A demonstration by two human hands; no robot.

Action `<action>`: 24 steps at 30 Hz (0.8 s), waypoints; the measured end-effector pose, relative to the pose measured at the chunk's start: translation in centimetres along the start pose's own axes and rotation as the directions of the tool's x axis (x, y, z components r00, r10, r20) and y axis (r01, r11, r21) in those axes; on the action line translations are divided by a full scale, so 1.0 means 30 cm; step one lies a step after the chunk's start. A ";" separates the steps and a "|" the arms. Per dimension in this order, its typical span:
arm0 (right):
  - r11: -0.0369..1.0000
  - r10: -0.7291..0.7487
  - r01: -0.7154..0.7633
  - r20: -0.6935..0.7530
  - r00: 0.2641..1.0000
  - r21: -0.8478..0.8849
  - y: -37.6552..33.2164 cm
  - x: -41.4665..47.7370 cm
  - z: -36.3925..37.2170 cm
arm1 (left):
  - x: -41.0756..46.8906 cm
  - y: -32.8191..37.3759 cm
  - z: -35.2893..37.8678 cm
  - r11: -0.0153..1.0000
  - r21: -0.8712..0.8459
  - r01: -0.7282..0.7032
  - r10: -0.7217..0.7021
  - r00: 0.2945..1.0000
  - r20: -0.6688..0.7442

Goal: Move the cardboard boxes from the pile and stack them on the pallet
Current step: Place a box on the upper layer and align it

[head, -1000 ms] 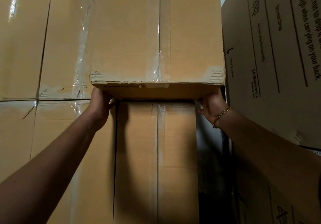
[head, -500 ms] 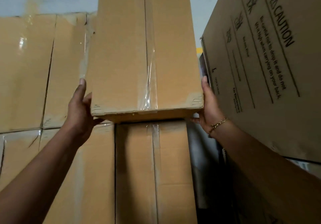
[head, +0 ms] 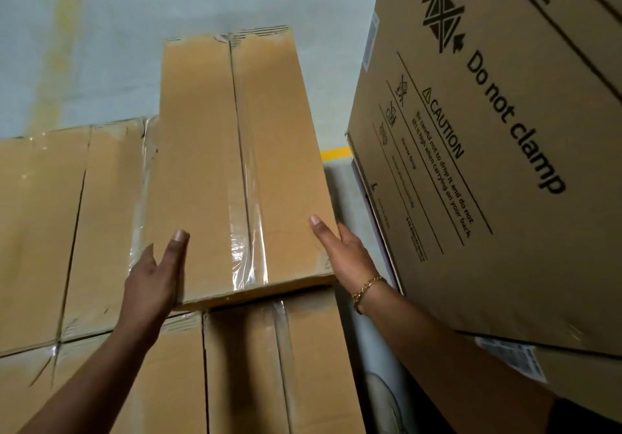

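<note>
**Current step.** One long cardboard box (head: pixel 235 164) lies on top of the stack (head: pixel 269 366), along its right edge. The taped seam runs away from the person. The near end projects slightly past the front face of the box beneath, and a shadow line shows under it.

**Hand state.** The left hand (head: pixel 154 282) lies flat against the box's near left corner, thumb on the top face and fingers straight. The right hand (head: pixel 346 255) mirrors it at the near right corner. Neither hand curls round an edge, so the box is pressed between two spread palms.

**Assessment.** No pallet is in view, so this stack is probably the pile and the step is probably withdrawal of the top box. Seating a box on a pallet load would look the same.

**Next move.**
- Draw the box straight toward the body.
- Shift the palms under the base before the far end leaves its support.
- Keep clear of the large printed carton (head: pixel 488 164), which stands just beside the right wrist.
</note>
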State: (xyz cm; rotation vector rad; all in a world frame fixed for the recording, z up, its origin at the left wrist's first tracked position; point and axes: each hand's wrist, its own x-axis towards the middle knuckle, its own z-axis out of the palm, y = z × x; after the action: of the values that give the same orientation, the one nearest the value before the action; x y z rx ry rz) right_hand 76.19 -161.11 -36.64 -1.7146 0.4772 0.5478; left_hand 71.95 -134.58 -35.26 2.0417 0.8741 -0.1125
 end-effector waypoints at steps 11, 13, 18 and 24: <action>0.994 -0.022 0.024 0.024 0.999 -0.105 -0.015 0.002 -0.004 | -0.018 0.001 0.002 0.999 -0.047 0.006 -0.008 1.000 -0.025; 0.993 -0.026 0.030 0.042 0.999 -0.113 -0.015 0.005 0.000 | -0.022 0.000 0.003 0.999 -0.051 0.009 -0.010 1.000 -0.030; 0.994 -0.008 0.012 0.036 0.999 -0.107 -0.015 0.008 0.002 | -0.027 0.007 0.002 0.999 -0.045 0.012 -0.013 1.000 -0.023; 0.994 -0.018 0.024 0.059 0.998 -0.107 -0.019 0.007 0.002 | -0.035 0.001 0.006 0.998 -0.056 0.017 -0.018 0.999 -0.030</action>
State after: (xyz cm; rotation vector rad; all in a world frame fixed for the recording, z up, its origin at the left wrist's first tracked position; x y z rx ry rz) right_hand 76.69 -160.95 -36.34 -1.7988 0.3942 0.6158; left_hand 71.24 -135.29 -34.94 1.9887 0.9047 -0.0660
